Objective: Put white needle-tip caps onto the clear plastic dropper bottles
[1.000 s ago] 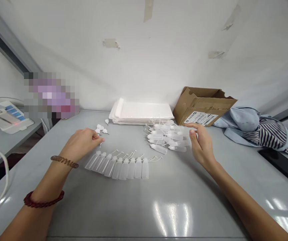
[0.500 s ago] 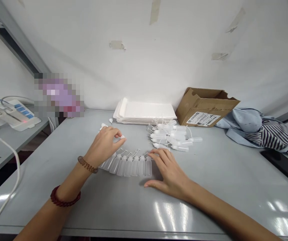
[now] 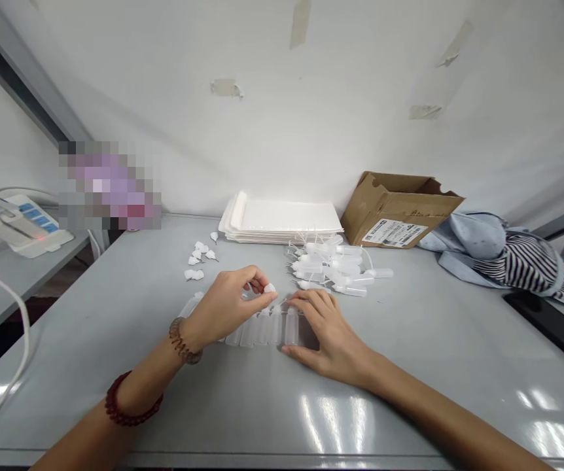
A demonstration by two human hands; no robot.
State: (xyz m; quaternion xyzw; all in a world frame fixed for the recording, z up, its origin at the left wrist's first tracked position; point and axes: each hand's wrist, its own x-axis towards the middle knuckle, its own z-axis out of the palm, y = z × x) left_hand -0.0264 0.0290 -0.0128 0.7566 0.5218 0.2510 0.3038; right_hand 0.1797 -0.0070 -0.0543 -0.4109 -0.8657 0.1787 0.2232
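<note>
My left hand (image 3: 235, 301) pinches a small white cap (image 3: 270, 288) between thumb and forefinger, above the row of bottles. Below it stretches a slightly curved row of small translucent squeeze bottles (image 3: 262, 327) with thin tubes at their tops, partly hidden by this hand. My right hand (image 3: 324, 330) spans the rightmost bottle (image 3: 292, 326), fingertips at its top and thumb at its base. Several loose white caps (image 3: 198, 252), some with a thin pin, lie beyond my left hand. A heap of similar bottles (image 3: 334, 265) lies beyond my right hand.
White padded envelopes (image 3: 286, 219) are stacked against the wall. An open cardboard box (image 3: 400, 209) stands to their right, beside bundled blue and striped cloth (image 3: 522, 258). A black phone (image 3: 551, 327) lies at the right edge; a white cable (image 3: 24, 327) hangs at the left.
My left hand has moved right with the cap, nearer the rightmost bottle, uncovering the loose caps. My right thumb has drawn in to that bottle's base.
</note>
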